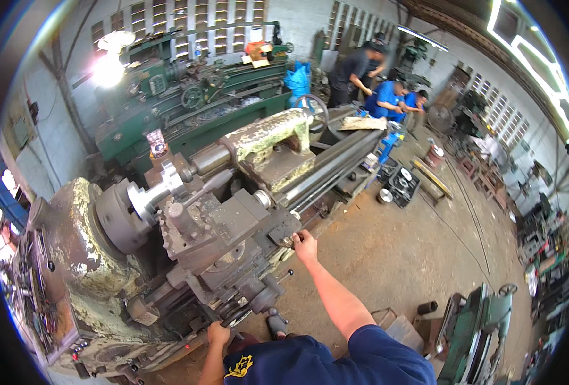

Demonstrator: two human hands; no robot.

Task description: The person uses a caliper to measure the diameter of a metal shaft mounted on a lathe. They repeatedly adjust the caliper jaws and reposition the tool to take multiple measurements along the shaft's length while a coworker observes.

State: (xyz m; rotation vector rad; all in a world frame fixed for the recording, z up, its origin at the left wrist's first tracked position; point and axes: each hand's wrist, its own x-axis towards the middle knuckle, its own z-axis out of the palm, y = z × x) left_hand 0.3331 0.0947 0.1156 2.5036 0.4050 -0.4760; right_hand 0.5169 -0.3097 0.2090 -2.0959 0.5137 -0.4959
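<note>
A large worn lathe stands before me. A bright stepped metal workpiece (155,194) sits between its chuck (121,215) and the tailstock (268,144). Beside the workpiece is the tool post (182,221), with a long clamp lever (214,185) above the slide (233,221). My right hand (305,246) is closed at the slide's right end, its fingertips against the edge; what they grip is too small to name. Lower down, my left hand (218,333) is closed near the front of the carriage, beside a crank (264,296). Its fingers are partly hidden, as is whatever they hold.
A green lathe (233,93) stands along the back wall. Several people (387,99) work beyond the tailstock. An open black tool case (401,185) lies on the floor (368,250) to the right. Another green machine (473,333) stands at the lower right.
</note>
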